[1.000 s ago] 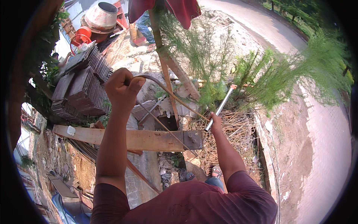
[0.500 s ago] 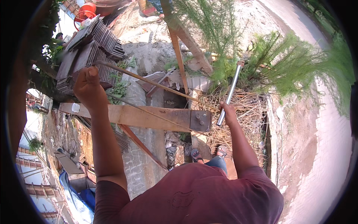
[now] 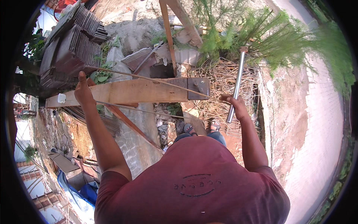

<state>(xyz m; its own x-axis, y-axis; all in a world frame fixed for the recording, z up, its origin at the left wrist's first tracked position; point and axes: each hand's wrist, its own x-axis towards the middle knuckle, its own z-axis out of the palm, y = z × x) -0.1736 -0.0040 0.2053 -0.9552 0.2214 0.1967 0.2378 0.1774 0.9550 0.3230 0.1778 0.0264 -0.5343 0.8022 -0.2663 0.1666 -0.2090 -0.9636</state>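
Gripping a tube (image 3: 238, 82), our right hand (image 3: 239, 107) sits clear of the plank's (image 3: 141, 90) edge; our left hand's (image 3: 84, 95) grip we can't tell.

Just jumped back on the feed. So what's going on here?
A person's right hand is closed around a silver tube, with one end of a thin rod at its fingers. The left hand is at the rod's other end, though its grip is hard to make out. Between the hands, the rod crosses in front of a wooden beam with a dark plate at its right end.
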